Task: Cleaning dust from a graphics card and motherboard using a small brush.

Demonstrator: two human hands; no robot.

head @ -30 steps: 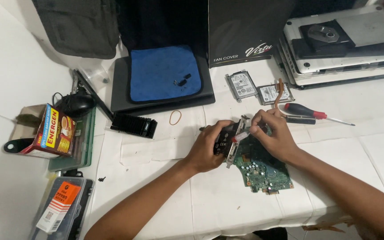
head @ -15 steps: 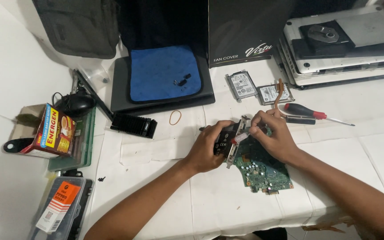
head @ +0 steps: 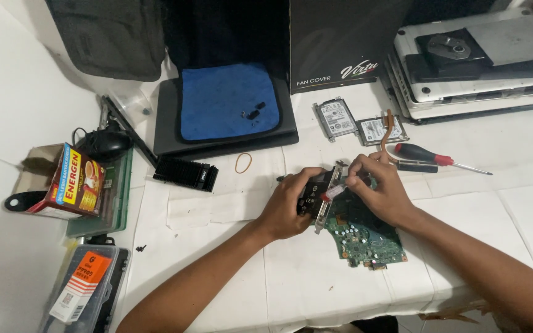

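My left hand (head: 285, 206) grips a small black card with a metal bracket (head: 314, 190), holding it tilted just above the table. A green circuit board (head: 365, 237) lies flat under and to the right of it. My right hand (head: 382, 192) pinches a thin tool with a red and white end (head: 333, 193) and holds its tip against the card. I cannot tell what kind of tool it is. Both hands meet over the upper left corner of the green board.
A red-handled screwdriver (head: 430, 157), two bare hard drives (head: 335, 117) and a copper pipe lie behind the hands. To the left are a black finned heatsink (head: 186, 174), a rubber band (head: 243, 163) and a blue cloth (head: 229, 102) on a black laptop. Stacked open laptops (head: 476, 92) sit at the back right, and a plastic case (head: 84, 287) at the lower left.
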